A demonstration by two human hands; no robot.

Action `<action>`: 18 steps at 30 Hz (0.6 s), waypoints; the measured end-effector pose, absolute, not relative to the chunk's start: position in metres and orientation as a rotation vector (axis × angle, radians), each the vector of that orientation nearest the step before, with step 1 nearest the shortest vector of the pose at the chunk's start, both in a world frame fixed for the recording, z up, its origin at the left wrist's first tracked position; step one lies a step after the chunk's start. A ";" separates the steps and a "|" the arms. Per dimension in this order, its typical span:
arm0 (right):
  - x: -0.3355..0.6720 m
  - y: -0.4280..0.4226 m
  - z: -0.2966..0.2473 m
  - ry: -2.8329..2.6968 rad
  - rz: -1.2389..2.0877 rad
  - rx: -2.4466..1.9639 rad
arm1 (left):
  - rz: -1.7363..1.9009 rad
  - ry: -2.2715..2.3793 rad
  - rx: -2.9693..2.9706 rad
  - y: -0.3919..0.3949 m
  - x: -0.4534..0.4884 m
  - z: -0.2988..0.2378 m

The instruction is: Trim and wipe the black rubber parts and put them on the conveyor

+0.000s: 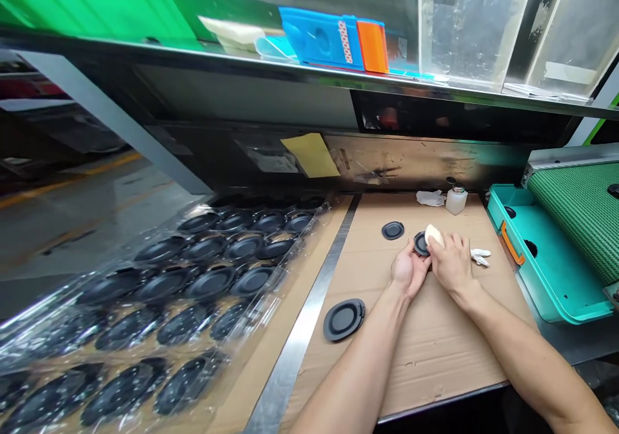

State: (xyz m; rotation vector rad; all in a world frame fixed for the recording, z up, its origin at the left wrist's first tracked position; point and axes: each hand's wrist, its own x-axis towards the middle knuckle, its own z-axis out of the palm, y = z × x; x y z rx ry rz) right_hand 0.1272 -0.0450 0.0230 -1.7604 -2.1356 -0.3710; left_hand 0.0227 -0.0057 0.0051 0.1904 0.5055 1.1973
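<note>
Closed around a round black plastic cap (420, 244), my left hand (409, 268) holds it up over the cardboard-covered bench. My right hand (451, 260) pinches a white pad (434, 235) and presses it against the cap's right edge. Another black cap (393, 230) lies on the cardboard just beyond my left hand. A larger-looking black cap (344, 320) rests nearer to me, left of my left forearm. Just right of my right hand is a crumpled white scrap (480, 256).
A clear plastic tray (271, 305) with rows of black caps spans the left. At the back stand a small white bottle (456, 199) and a white cloth (430, 197). A teal bin (551, 292) and green conveyor belt (580, 208) border the right; a shelf hangs above.
</note>
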 end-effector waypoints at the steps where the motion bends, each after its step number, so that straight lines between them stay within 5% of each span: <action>1: 0.126 -0.045 0.022 -2.091 -0.363 -1.793 | 1.200 0.512 0.182 -0.007 0.023 0.006; 18: 0.143 -0.032 0.015 -1.912 -0.252 -1.794 | 1.191 0.552 0.156 -0.007 0.018 0.008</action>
